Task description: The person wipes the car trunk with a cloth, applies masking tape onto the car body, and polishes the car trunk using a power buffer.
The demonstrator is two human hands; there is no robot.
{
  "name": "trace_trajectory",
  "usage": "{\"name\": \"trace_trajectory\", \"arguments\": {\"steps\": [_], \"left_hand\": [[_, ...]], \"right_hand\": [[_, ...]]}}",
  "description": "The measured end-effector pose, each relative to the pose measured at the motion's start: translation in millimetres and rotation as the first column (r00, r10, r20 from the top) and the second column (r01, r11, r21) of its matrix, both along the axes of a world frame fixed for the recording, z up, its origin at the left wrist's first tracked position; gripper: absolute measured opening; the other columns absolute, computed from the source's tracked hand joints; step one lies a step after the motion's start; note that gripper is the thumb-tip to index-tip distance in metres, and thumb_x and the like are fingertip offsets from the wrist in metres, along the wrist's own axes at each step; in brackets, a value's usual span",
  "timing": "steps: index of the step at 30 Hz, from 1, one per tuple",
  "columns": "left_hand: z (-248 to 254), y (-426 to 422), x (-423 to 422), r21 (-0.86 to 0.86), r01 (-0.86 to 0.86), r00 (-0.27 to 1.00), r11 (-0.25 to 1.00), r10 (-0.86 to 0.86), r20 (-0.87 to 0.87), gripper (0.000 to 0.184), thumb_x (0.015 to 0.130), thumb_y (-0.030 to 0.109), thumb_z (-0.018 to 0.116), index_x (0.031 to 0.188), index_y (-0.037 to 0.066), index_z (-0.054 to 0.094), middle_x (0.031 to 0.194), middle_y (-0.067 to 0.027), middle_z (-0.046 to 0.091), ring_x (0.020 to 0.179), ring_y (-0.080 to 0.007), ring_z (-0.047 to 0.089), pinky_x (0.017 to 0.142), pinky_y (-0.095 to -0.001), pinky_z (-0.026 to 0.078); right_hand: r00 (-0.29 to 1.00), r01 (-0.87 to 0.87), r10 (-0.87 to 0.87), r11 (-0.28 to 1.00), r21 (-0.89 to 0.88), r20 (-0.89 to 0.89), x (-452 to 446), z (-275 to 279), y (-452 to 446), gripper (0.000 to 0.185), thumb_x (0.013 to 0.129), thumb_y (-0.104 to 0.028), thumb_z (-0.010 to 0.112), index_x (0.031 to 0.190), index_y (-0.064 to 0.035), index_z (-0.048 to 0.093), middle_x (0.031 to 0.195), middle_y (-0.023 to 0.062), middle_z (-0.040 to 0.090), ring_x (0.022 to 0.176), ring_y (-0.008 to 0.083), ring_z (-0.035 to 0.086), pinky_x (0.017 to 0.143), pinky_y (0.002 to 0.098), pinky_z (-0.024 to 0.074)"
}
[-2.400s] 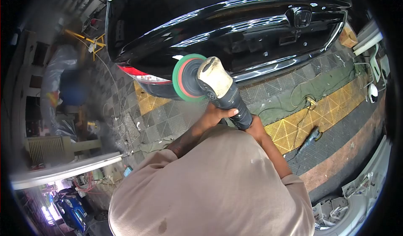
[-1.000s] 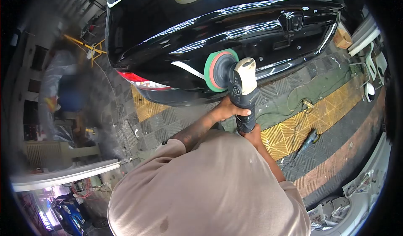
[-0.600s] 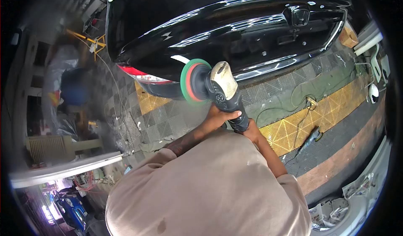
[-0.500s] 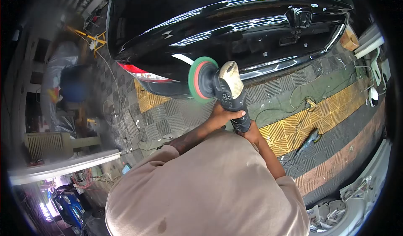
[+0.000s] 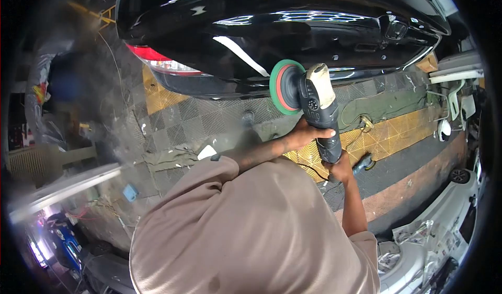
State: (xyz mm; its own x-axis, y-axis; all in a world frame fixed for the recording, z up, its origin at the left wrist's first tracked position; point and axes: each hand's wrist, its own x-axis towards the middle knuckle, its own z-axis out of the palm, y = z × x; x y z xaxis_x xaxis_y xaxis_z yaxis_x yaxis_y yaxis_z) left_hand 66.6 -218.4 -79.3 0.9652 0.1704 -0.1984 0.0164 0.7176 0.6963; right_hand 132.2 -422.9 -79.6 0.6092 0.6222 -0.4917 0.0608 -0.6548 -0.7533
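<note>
Both hands hold a black car polisher point(image 5: 320, 117) with a worn pale cover over its head. My left hand point(image 5: 309, 134) is wrapped around the body, with the thumb lying across it. Lower down, my right hand point(image 5: 341, 167) grips the end of the handle. The polisher's green-edged pad point(image 5: 280, 91) faces left, tilted almost on edge. Behind it is the glossy black rear of a car point(image 5: 251, 51), with a red and clear tail light point(image 5: 162, 60) to the left. Whether the pad touches the bumper I cannot tell.
A second power tool point(image 5: 362, 164) lies on the yellow and dark floor tiles point(image 5: 402, 129) at right. Cables trail over the floor. A silver car point(image 5: 426, 218) with newspaper on it stands at lower right. A cardboard box point(image 5: 427, 63) and a pale green chair point(image 5: 454, 101) are further right.
The polisher has moved to the right in both hands. My view has shifted, so the car sits higher and more of the silver car shows.
</note>
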Motion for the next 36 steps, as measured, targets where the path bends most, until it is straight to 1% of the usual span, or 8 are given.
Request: {"name": "trace_trajectory", "arguments": {"steps": [4,12,19,21,24,25,28,36], "left_hand": [[-10.5,-12.7,-1.4,-0.024,-0.098,0.995,0.995,0.097,-0.018,0.058,0.074,0.011,0.083,0.124,0.005,0.052,0.114,-0.008,0.062,0.11,-0.0198,0.059,0.096,-0.039,0.048],[-5.1,4.0,-28.3,0.039,-0.174,0.982,0.984,0.176,-0.07,0.052,0.074,0.006,0.082,0.12,0.003,0.057,0.113,-0.0081,0.064,0.105,-0.0173,0.061,0.092,-0.0355,0.051],[4.5,32.9,-34.3,0.288,-0.084,0.99,0.954,0.113,-0.085,0.06,0.073,0.008,0.083,0.125,0.001,0.055,0.116,-0.0094,0.063,0.11,-0.0199,0.059,0.096,-0.036,0.048],[-1.3,42.3,-33.1,0.489,0.017,0.998,0.872,0.011,-0.054,0.066,0.073,0.011,0.083,0.131,0.001,0.052,0.122,-0.0106,0.061,0.115,-0.0226,0.056,0.1,-0.0377,0.046],[-10.3,44.8,-37.6,0.427,0.007,0.999,0.904,0.012,-0.043,0.071,0.073,0.011,0.083,0.134,0.001,0.049,0.126,-0.0112,0.058,0.119,-0.0237,0.054,0.102,-0.0384,0.044],[-13.9,45.7,-42.7,0.392,0.049,0.992,0.919,0.003,-0.129,0.072,0.072,0.01,0.084,0.133,0.001,0.048,0.126,-0.0111,0.058,0.118,-0.0233,0.054,0.102,-0.0381,0.044],[-7.0,45.9,-54.5,0.384,-0.021,0.988,0.923,0.077,-0.131,0.069,0.072,0.011,0.084,0.131,0.001,0.05,0.124,-0.0108,0.058,0.117,-0.0226,0.054,0.101,-0.0381,0.044],[-2.8,57.3,-50.5,0.459,0.052,0.982,0.887,0.039,-0.187,0.067,0.072,0.011,0.085,0.129,0.002,0.052,0.122,-0.0102,0.059,0.116,-0.0216,0.054,0.101,-0.0377,0.044]], "right_hand": [[0.998,0.007,-0.015,0.994,-0.113,-0.066,2.5,29.8,3.4,0.038,0.066,-0.009,0.079,0.099,0.0038,0.066,0.088,0.0116,0.071,0.078,0.0197,0.067,0.073,0.0335,0.0527],[0.977,-0.116,0.12,0.993,0.028,-0.179,-7.3,-22.0,20.7,0.041,0.064,-0.006,0.081,0.101,0.0021,0.067,0.092,0.0116,0.072,0.08,0.0204,0.067,0.077,0.0339,0.0531],[0.987,0.002,0.028,0.982,0.187,-0.158,-34.0,-55.5,42.4,0.038,0.064,-0.004,0.079,0.099,0.0022,0.067,0.091,0.0109,0.072,0.078,0.0203,0.068,0.074,0.0344,0.054],[0.991,0.06,-0.028,0.969,0.241,-0.132,-44.1,-68.1,50.0,0.037,0.066,-0.003,0.076,0.101,0.0024,0.067,0.092,0.0114,0.072,0.082,0.0208,0.069,0.076,0.0342,0.0543],[0.991,0.093,-0.059,0.951,0.295,-0.12,-52.8,-73.1,57.3,0.036,0.068,-0.004,0.076,0.102,0.0017,0.068,0.094,0.0114,0.072,0.086,0.0207,0.069,0.079,0.0342,0.0543],[0.99,0.044,0.002,0.944,0.326,-0.139,-51.2,-78.2,56.8,0.035,0.07,-0.007,0.077,0.104,0.0004,0.068,0.096,0.0113,0.073,0.089,0.0205,0.07,0.08,0.0341,0.0542],[0.98,-0.007,0.067,0.952,0.306,-0.187,-50.2,-57.9,67.6,0.035,0.072,-0.01,0.079,0.103,-0.0005,0.069,0.097,0.0105,0.072,0.088,0.0195,0.069,0.08,0.0346,0.0542],[0.984,0.026,0.049,0.912,0.409,-0.174,-52.0,-80.0,75.3,0.034,0.07,-0.012,0.079,0.1,-0.0002,0.069,0.093,0.01,0.073,0.085,0.0188,0.069,0.077,0.035,0.0545]]}}
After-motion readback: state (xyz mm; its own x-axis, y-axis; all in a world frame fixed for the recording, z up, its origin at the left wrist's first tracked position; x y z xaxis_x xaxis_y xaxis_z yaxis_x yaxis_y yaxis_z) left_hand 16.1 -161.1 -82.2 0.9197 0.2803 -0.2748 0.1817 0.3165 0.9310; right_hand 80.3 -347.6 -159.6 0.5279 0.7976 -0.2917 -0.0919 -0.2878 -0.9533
